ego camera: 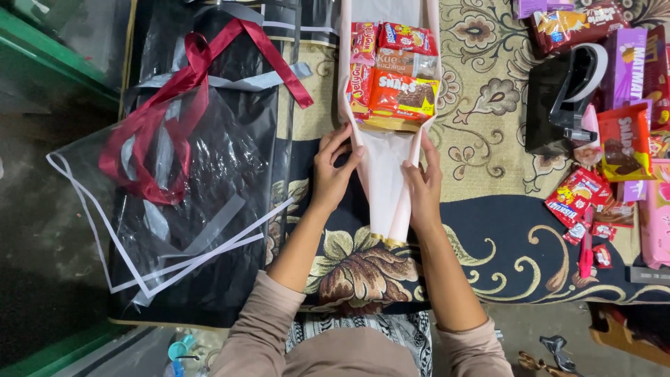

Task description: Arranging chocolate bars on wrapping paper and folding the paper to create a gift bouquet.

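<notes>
You are facing a stack of red and orange snack packets (pixel 393 73) lying inside the pale pink wrap at top centre. Right of it, a dark red pouch (pixel 572 24) and a purple box (pixel 634 66) are lying along the top edge. Below them, an orange-red packet (pixel 623 143), small red sachets (pixel 576 199) and a pink package (pixel 657 216) are lying near the right edge.

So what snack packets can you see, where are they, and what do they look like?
Snack bundle: red and orange packets stacked in pale pink wrapping paper, top centre, above both hands.
Purple box: upright rectangle, far right.
Red packet: chocolate picture, right, beside the black tape dispenser.
Small red packets: scattered lower right.
Pink pack: right edge.
Dark red packet: top right.
</notes>
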